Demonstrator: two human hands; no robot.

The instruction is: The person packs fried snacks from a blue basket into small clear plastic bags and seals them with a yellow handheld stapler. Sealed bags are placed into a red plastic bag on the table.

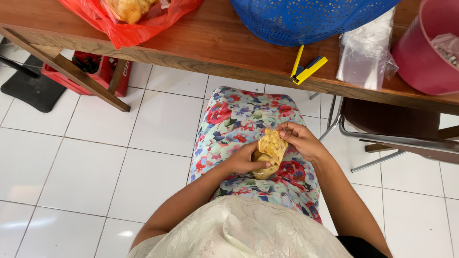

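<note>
I judge I'm mid-handling, my left hand (243,161) cupping a stack of yellow crackers (270,152) over my lap while my right hand (300,140) fingers pinch the top cracker's upper edge, and the next move needs a gentle grip.

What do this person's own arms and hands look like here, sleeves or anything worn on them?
Both forearms are bare up to the elbows; no sleeves reach them. The left hand and right hand show no gloves, and no rings, watch or bracelets are visible. A cream lace top covers the torso.
</note>
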